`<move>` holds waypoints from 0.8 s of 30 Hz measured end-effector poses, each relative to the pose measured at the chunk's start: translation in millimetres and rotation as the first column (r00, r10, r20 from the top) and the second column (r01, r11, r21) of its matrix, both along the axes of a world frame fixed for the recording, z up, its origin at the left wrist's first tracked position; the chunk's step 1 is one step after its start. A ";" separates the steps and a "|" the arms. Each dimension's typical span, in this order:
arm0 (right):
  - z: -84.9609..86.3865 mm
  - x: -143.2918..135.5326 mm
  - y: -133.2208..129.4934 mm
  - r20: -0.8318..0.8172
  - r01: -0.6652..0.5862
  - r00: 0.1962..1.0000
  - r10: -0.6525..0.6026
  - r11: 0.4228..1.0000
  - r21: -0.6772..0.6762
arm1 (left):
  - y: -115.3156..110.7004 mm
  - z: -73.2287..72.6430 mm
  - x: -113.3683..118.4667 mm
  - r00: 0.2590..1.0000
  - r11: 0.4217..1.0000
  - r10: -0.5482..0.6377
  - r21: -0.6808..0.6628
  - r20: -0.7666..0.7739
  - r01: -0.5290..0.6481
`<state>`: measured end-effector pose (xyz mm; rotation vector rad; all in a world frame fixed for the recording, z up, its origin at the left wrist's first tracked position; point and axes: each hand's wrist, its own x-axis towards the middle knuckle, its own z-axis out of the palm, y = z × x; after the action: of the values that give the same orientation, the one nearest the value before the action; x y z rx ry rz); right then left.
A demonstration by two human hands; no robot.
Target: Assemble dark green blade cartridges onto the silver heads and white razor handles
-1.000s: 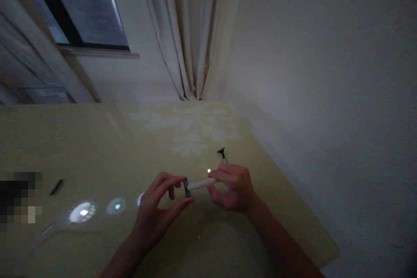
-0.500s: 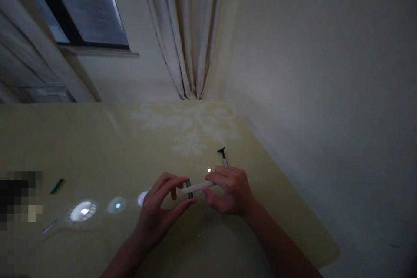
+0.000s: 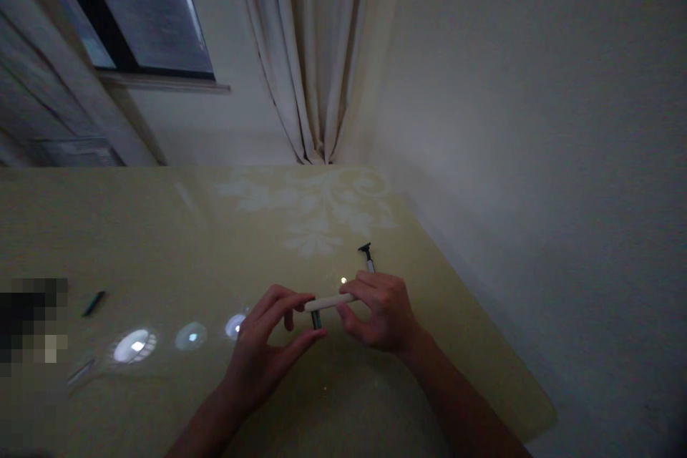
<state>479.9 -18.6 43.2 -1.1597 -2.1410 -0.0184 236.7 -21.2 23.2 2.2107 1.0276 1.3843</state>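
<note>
Between the thumb and forefinger of my left hand (image 3: 268, 340) is a small dark razor cartridge (image 3: 316, 320) with a greenish strip, held by its two ends. My right hand (image 3: 380, 311) pinches a pale, flat-looking stick (image 3: 330, 302). The stick's left end lies across the upper part of the cartridge, hiding some of it; its right end is covered by my fingers. Just beyond my right hand a razor handle (image 3: 370, 265) with a black top lies on the table, its lower part hidden behind the hand.
On the yellowish glossy table (image 3: 161, 243), a small dark-green piece (image 3: 94, 303) and a thin clear or pale strip (image 3: 80, 372) lie at the left. A blurred-out patch covers the left edge. A wall (image 3: 509, 157) borders the right side, and a curtain (image 3: 305, 50) hangs behind.
The stick's left end has shifted slightly upward along the cartridge, from around its middle to its upper part. Both hands stay nearly in place.
</note>
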 end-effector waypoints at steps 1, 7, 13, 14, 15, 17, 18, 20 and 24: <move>0.0 0.0 -0.1 0.009 -0.012 1.000 0.012 1.000 -0.006 | 0.0 -0.2 0.1 1.000 1.000 0.000 -0.002 0.002 0.000; 1.2 0.6 0.2 -0.012 0.029 1.000 -0.029 1.000 0.007 | -0.5 0.4 0.2 1.000 1.000 0.004 -0.005 0.025 -0.003; 2.2 -0.7 -0.4 0.030 -0.002 1.000 0.002 1.000 -0.007 | 0.3 2.1 0.7 1.000 1.000 0.006 0.001 0.014 -0.006; 2.4 -0.2 -0.2 0.021 0.013 1.000 -0.013 1.000 0.001 | 0.3 2.3 0.6 1.000 1.000 0.007 0.004 0.013 -0.007; 2.7 0.3 0.0 0.008 0.027 1.000 -0.027 1.000 0.005 | 0.2 2.4 0.5 1.000 1.000 0.008 0.005 0.013 -0.008; 3.1 0.6 0.1 -0.007 0.033 0.999 -0.033 0.999 -0.002 | 0.0 2.4 0.4 1.000 1.000 0.007 0.006 0.013 -0.007; 3.3 0.3 -0.1 -0.002 0.020 1.000 -0.020 1.000 -0.012 | -0.2 2.4 0.3 1.000 1.000 0.005 0.005 0.012 -0.005; 4.0 -0.5 -0.7 0.024 -0.012 1.000 0.013 1.000 -0.021 | -0.4 2.3 -0.1 1.000 1.000 -0.001 -0.004 0.009 0.001; 5.4 0.0 -1.2 0.025 0.006 1.000 -0.005 1.000 -0.007 | -0.7 2.0 -1.3 1.000 1.000 0.003 -0.018 0.015 -0.003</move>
<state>479.9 -19.8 48.6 -1.1751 -2.1611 -0.0276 235.4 -21.9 25.2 2.1834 1.0345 1.3853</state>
